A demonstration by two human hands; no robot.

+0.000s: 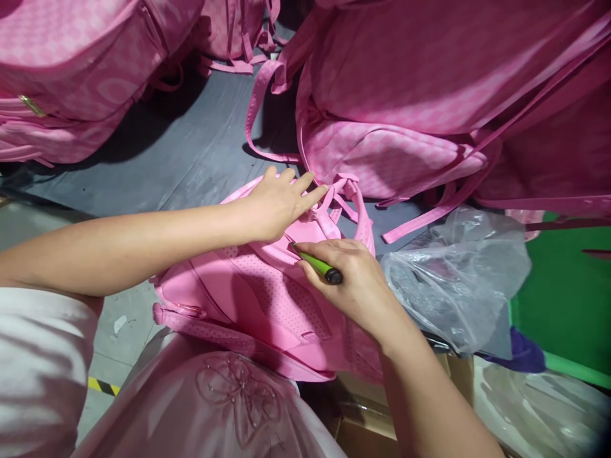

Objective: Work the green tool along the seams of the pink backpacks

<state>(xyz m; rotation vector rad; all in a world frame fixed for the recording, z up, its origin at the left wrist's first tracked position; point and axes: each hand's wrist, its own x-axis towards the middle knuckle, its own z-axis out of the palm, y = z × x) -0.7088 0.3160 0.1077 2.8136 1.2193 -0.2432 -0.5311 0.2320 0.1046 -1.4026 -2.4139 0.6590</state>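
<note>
A pink backpack (219, 286) lies in front of me at the table's edge, its perforated back panel and straps facing up. Over its top part my left hand (281, 200) rests palm down, fingers spread beside the looped straps (341, 191). My right hand (351, 273) is closed round a slim green-handled tool (317, 265) with a black end. The tool's dark, thin tip points up and left at the bag, close to my left hand. What kind of tool it is, and whether its tip touches the fabric, I cannot tell.
Larger pink backpacks stand at the back right (382, 83) and back left (86, 70) on the dark tabletop (176, 165). A crumpled clear plastic bag (458, 273) lies right of my hand, next to a green bin (568, 299). Below is a cardboard box (367, 439).
</note>
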